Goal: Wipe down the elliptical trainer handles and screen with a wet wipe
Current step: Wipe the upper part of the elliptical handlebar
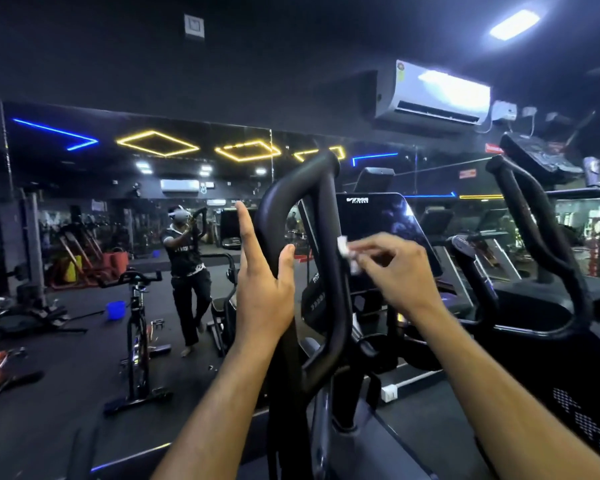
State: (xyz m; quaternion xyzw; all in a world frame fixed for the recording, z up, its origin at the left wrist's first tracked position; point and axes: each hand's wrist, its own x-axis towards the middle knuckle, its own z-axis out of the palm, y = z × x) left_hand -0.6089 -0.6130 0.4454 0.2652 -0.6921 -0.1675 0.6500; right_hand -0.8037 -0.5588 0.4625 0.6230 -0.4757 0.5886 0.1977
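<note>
Left hand (pixel 260 285) rests open against the near looped handle (pixel 329 271); right hand (pixel 392 268) pinches the white wipe (pixel 347 253) on its right bar.

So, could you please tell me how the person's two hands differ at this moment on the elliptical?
The left hand is open, fingers straight up, its palm and thumb against the near handle; the right hand is curled, pinching the white wipe. The left hand holds no cloth; the right presses the wipe to the inner bar of that handle. The left sits on the outer bar. Both are bare and raised to the same handle.
</note>
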